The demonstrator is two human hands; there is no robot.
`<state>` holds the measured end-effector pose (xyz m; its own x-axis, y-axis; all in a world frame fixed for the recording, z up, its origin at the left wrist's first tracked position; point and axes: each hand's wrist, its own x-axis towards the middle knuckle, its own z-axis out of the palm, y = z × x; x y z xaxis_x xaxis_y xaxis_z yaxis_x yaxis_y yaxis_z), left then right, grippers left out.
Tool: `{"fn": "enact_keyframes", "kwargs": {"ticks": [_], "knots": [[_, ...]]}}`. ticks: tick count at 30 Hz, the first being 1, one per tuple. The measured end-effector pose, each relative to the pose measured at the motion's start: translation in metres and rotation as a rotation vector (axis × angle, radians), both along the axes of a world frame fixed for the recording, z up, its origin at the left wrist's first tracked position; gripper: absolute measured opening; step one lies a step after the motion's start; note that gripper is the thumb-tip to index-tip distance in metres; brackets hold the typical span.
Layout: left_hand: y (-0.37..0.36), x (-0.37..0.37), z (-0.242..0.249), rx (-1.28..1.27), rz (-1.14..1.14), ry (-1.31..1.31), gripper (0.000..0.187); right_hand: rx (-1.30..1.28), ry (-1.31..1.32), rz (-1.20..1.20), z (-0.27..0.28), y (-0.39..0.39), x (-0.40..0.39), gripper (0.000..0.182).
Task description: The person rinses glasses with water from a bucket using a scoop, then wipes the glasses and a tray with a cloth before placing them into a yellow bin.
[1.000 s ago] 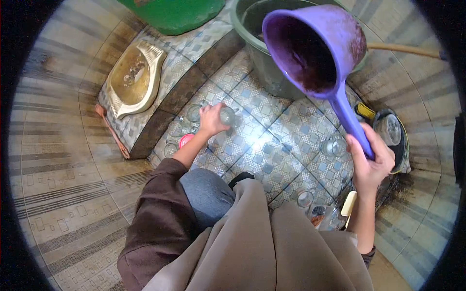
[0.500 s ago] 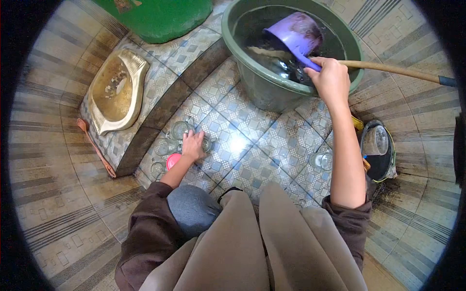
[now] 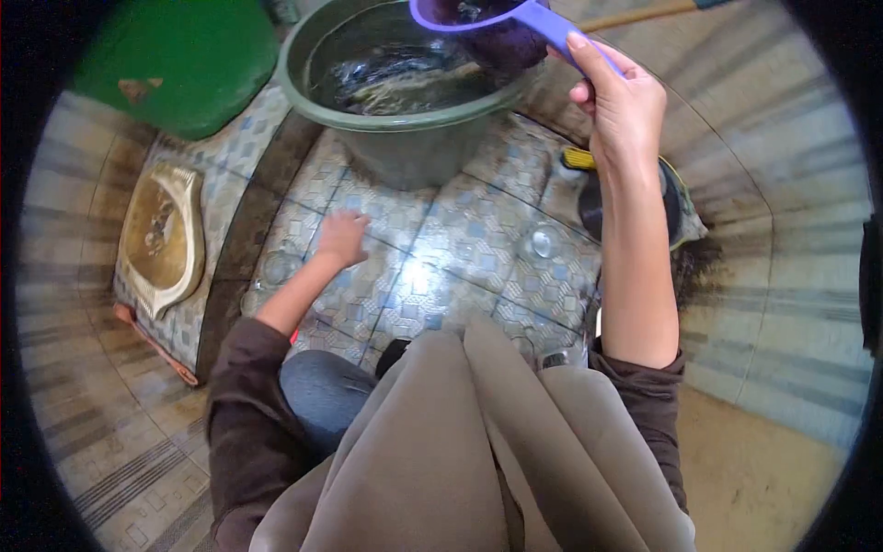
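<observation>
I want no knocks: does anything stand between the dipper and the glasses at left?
Yes: the bucket's near rim lies between dipper and glasses in view; the left hand is also near the glasses.

The floor (image 3: 460, 237) is laid with square tiles patterned in small blue, grey and white blocks, divided by dark joints, and a bright patch of light glares near its middle. Along its left edge runs a raised ledge (image 3: 218, 198) of similar tile with a dark brown, curving front face. A yellowed squat pan (image 3: 192, 262) with ribbed ends is set into the ledge. Beige tiled walls (image 3: 754, 248) with darker stripes rise on both sides, looking blurred, and blackish grime (image 3: 706, 267) stains the floor's right edge.
</observation>
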<state>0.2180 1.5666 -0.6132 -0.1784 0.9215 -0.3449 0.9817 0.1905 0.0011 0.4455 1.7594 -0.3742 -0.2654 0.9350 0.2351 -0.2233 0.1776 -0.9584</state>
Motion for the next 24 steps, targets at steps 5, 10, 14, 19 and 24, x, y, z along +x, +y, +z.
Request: {"fn": "enact_keyframes", "kwargs": {"ticks": [5,10,14,19,24], "knots": [[0.094,0.147,0.024,-0.045,-0.434,-0.16,0.072,-0.014,-0.023,-0.107,0.027,-0.035,0.083,0.03],[0.131,0.249,-0.06,0.005,0.085,-0.553,0.092,-0.171,-0.195,-0.252,0.017,-0.083,0.159,0.03],[0.125,0.271,-0.101,0.287,0.328,-0.829,0.1,-0.236,-0.344,-0.371,-0.031,-0.123,0.186,0.025],[0.13,0.284,-0.115,0.643,0.434,-0.924,0.087,-0.212,-0.617,-0.446,-0.09,-0.141,0.208,0.023],[0.133,0.286,-0.118,0.708,0.319,-0.997,0.076,-0.204,-0.772,-0.522,-0.115,-0.146,0.221,0.024]]}}
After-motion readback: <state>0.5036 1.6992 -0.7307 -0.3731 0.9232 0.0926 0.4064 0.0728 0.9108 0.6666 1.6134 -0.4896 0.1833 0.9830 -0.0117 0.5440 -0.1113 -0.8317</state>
